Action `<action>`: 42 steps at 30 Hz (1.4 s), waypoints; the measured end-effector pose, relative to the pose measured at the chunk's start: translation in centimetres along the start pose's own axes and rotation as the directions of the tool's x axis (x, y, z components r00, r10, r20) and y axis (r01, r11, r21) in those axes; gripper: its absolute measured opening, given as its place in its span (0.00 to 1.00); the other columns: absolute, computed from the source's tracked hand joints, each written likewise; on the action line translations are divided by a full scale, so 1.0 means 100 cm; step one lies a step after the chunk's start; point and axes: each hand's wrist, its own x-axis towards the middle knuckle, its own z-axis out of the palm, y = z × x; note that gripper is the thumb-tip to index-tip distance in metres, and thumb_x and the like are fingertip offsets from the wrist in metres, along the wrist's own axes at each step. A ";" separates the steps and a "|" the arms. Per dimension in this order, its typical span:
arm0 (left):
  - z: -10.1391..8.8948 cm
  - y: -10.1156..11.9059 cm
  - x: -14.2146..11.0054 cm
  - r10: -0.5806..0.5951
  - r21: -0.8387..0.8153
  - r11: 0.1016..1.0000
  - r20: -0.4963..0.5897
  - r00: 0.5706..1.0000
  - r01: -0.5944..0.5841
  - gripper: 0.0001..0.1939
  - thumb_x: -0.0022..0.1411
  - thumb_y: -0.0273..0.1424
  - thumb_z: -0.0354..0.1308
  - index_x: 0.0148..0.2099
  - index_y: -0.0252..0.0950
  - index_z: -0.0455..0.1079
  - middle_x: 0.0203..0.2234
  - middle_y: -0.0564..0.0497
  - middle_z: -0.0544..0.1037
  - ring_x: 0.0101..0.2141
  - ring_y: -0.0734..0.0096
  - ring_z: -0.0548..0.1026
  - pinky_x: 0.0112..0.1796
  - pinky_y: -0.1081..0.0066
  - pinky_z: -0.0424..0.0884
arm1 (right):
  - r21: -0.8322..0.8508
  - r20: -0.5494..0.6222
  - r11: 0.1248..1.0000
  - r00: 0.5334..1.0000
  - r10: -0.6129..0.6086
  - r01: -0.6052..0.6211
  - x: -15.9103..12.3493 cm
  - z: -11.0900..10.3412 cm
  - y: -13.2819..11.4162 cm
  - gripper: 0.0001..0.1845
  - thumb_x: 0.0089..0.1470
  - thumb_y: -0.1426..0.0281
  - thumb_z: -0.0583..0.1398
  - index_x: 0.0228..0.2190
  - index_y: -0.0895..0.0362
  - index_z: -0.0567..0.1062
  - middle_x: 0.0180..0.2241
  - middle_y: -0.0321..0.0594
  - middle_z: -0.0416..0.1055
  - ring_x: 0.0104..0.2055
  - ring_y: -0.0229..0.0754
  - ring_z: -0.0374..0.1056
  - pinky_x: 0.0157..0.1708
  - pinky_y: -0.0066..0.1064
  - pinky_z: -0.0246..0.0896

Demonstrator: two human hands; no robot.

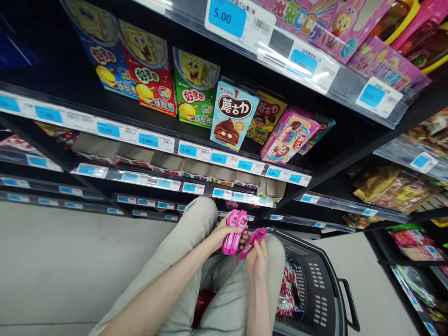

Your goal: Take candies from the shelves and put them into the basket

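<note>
My left hand [221,232] is closed around a few slim pink candy packets [235,231], held upright side by side between my knees. Just to the right, my right hand [257,257] grips another pink candy packet [253,241], tilted and apart from the others. What is printed on the packets is too small to read. Beside my right knee stands a dark grey shopping basket [317,266], with red and shiny snack bags [289,291] inside it.
Ahead is a black store shelf with price strips [196,151]. A light blue snack box [234,116], a green box [196,88] and a pink box [290,135] stand on it. Lower down are open cardboard trays [168,164]. Bagged snacks [395,186] fill shelves at right.
</note>
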 end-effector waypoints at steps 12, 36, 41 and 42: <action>0.002 0.001 0.001 0.060 -0.006 0.998 -0.049 0.997 -0.060 0.31 0.35 0.23 0.68 0.45 0.32 0.63 0.29 0.46 0.78 0.29 0.60 0.78 0.39 0.60 0.69 | 0.060 0.036 0.997 0.998 0.042 -0.044 -0.007 -0.001 -0.010 0.15 0.37 0.63 0.66 0.29 0.54 0.70 0.22 0.32 0.67 0.23 0.36 0.61 0.22 0.28 0.56; 0.002 0.004 0.001 0.079 -0.020 0.997 -0.042 0.996 -0.080 0.30 0.36 0.24 0.69 0.44 0.32 0.64 0.29 0.47 0.78 0.28 0.61 0.77 0.40 0.58 0.70 | -0.061 -0.059 0.998 0.998 0.021 -0.025 0.002 -0.015 0.002 0.15 0.43 0.62 0.62 0.33 0.58 0.72 0.20 0.34 0.70 0.21 0.40 0.65 0.19 0.29 0.58; 0.005 0.006 -0.001 0.047 -0.022 0.999 -0.048 0.998 -0.048 0.30 0.36 0.23 0.68 0.44 0.32 0.63 0.29 0.45 0.79 0.28 0.62 0.78 0.38 0.63 0.70 | -0.065 -0.025 0.998 1.000 0.001 -0.003 -0.001 -0.015 0.001 0.17 0.42 0.63 0.63 0.36 0.57 0.71 0.19 0.33 0.70 0.22 0.41 0.66 0.20 0.30 0.59; 0.005 0.007 -0.002 0.042 -0.023 0.999 -0.053 0.998 -0.043 0.30 0.37 0.23 0.68 0.44 0.32 0.63 0.30 0.45 0.79 0.28 0.63 0.78 0.38 0.64 0.70 | -0.064 -0.015 0.998 1.000 0.000 -0.001 -0.001 -0.014 0.000 0.17 0.42 0.63 0.64 0.35 0.57 0.71 0.19 0.33 0.70 0.22 0.41 0.66 0.20 0.30 0.59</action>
